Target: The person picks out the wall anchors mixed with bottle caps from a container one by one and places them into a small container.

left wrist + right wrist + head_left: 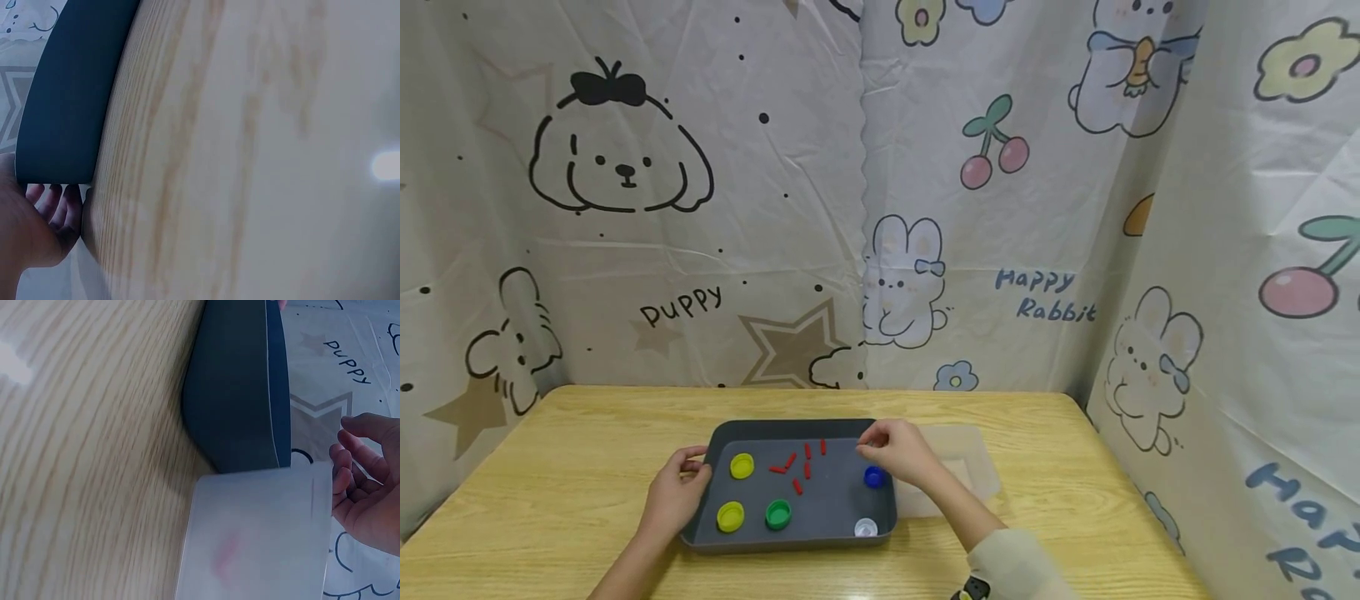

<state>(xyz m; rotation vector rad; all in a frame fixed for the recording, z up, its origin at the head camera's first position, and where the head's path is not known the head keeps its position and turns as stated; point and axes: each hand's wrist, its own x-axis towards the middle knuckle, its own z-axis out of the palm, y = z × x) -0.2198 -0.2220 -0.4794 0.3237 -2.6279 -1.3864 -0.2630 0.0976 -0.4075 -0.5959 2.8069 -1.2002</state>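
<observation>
A dark grey tray (831,540) lies on the table. My left hand (678,493) grips its left rim, thumb at the edge and fingers on the outer side; in the left wrist view the fingers (61,209) show below the tray's end. Over the tray's right part hovers my right hand (898,450), thumb and fingertips near each other with nothing visible between them. Several short red sticks (807,470) lie in the tray's middle. Around them sit two yellow caps (730,517), a green cap (778,514), a blue cap (873,477) and a clear cap (866,527).
Against the tray's right side stands a translucent plastic box (988,475), partly behind my right forearm; a faint red shape shows through its wall in the right wrist view. A wooden table (587,450) bears everything. Printed curtains (760,250) hang behind it and to the right.
</observation>
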